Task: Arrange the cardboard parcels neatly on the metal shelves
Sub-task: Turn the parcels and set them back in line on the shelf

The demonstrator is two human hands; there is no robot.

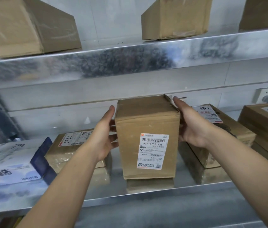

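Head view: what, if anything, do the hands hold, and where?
The upright labelled parcel: left hand pressing its left side, right hand its right side.

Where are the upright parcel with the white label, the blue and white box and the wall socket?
upright parcel (146,124): head view, bare cardboard front above the label.
blue and white box (11,162): head view, its printed upper face.
wall socket (265,95): head view, its white front plate.

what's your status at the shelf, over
Holding box by its sides, left hand and right hand. Upright on lower shelf, label facing out. Close by: left parcel, right parcel; nothing blocking.
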